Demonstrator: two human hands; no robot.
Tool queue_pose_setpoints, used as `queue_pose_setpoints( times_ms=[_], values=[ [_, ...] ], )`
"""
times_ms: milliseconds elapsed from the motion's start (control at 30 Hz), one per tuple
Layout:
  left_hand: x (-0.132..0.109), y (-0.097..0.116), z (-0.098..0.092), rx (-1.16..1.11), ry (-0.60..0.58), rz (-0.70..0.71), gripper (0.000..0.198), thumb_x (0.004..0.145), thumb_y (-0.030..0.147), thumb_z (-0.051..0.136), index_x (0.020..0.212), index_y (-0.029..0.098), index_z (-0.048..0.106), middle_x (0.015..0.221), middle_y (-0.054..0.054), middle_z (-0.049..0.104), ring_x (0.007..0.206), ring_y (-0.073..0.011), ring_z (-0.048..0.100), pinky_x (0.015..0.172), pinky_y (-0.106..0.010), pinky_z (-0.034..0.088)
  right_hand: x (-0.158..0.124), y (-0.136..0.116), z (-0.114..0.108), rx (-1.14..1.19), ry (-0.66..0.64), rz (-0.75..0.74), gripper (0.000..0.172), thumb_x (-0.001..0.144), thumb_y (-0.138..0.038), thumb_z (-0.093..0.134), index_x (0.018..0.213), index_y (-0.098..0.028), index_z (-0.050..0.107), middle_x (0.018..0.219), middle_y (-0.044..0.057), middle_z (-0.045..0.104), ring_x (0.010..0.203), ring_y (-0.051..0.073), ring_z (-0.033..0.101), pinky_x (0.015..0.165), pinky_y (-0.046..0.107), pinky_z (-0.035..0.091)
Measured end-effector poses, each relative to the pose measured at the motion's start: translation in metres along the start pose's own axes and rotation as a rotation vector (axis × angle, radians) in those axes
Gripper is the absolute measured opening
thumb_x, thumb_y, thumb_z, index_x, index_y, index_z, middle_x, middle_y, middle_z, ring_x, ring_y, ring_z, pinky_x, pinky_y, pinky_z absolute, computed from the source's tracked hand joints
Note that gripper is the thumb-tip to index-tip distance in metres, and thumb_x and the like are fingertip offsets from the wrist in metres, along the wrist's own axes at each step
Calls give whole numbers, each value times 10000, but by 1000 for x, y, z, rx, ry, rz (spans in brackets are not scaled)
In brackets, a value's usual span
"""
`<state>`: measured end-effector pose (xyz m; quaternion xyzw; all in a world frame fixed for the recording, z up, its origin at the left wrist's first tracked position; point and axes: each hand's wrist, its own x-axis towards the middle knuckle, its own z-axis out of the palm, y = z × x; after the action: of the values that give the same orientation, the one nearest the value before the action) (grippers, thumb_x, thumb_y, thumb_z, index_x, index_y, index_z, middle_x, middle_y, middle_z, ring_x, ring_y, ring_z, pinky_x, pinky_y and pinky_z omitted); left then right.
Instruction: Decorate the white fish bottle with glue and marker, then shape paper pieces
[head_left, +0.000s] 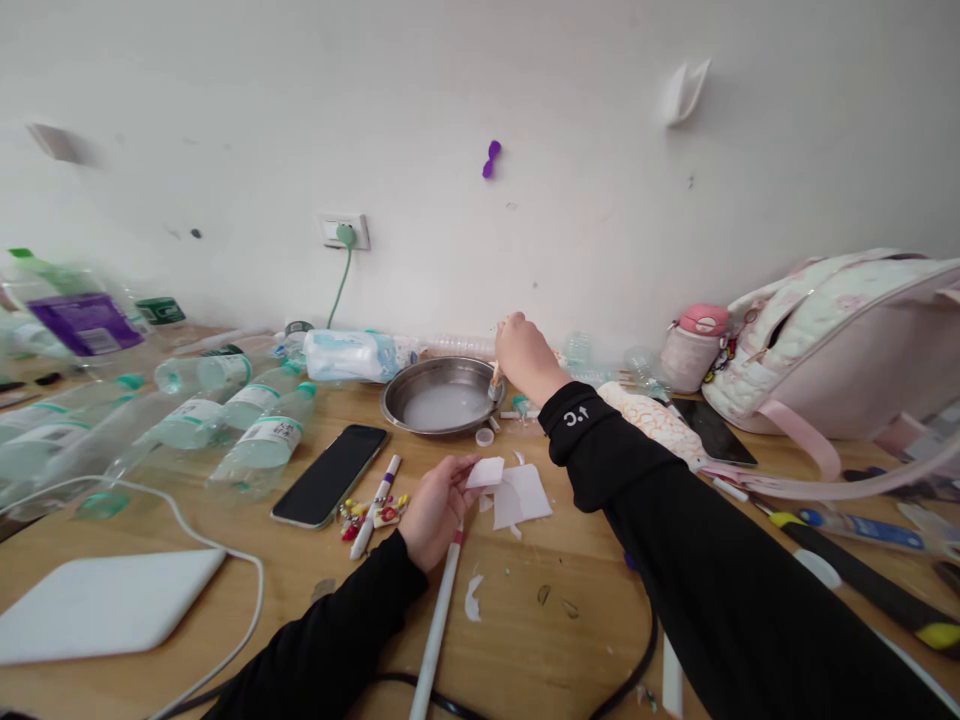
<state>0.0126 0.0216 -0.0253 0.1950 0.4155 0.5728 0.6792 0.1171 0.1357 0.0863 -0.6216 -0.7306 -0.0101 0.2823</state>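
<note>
My left hand (435, 508) pinches a small white piece of paper (486, 472) between thumb and fingers, just above the table. A larger white paper piece (523, 497) lies right beside it. My right hand (527, 350) is closed around a small brush (496, 383), its tip down at the right rim of a round metal bowl (409, 425). Whitish liquid (448, 407) covers the bowl's bottom. Below my left hand lies a long white stick (441, 610) with a reddish band. Torn white scraps (472, 598) are scattered nearby.
Several clear plastic bottles (266, 440) lie at the left. A black-screened phone (330, 475), a marker (376, 507) and a pack of wipes (349, 355) are near the bowl. On the right stand a pink bottle (694, 350) and a backpack (847, 350); a yellow-black tool (862, 580) lies in front.
</note>
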Motion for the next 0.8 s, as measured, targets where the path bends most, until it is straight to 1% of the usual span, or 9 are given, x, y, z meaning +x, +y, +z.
queue_pose_setpoints(
  times_ms=[433, 600, 700, 800],
  values=[
    [-6, 2, 1, 7, -53, -45, 325, 869, 132, 392, 704, 95, 669, 736, -96, 712, 682, -136, 643, 650, -209, 507, 3, 13, -4, 102, 40, 91, 255, 873, -280, 529, 1083, -136, 544, 1061, 71, 587, 884, 182, 600, 747, 372, 509],
    [-7, 3, 1, 13, -70, -46, 331, 871, 128, 374, 719, 92, 665, 764, -101, 711, 683, -127, 645, 633, -194, 505, 8, 17, -7, 156, 92, 108, 248, 880, -281, 516, 1084, -142, 541, 1067, 67, 585, 896, 184, 595, 758, 381, 503],
    [-9, 3, 2, 24, -91, -56, 291, 850, 123, 413, 713, 99, 669, 774, -99, 712, 679, -129, 641, 624, -198, 505, 8, 16, -12, 209, 123, 96, 250, 887, -289, 502, 1086, -143, 538, 1066, 67, 585, 907, 188, 591, 774, 392, 494],
    [-10, 2, 3, 37, -104, -66, 266, 835, 123, 437, 714, 98, 673, 763, -105, 713, 674, -140, 639, 612, -210, 506, 5, 15, -14, 271, 111, 36, 236, 896, -294, 484, 1063, -140, 547, 1027, 59, 601, 898, 183, 595, 781, 391, 488]
  ],
)
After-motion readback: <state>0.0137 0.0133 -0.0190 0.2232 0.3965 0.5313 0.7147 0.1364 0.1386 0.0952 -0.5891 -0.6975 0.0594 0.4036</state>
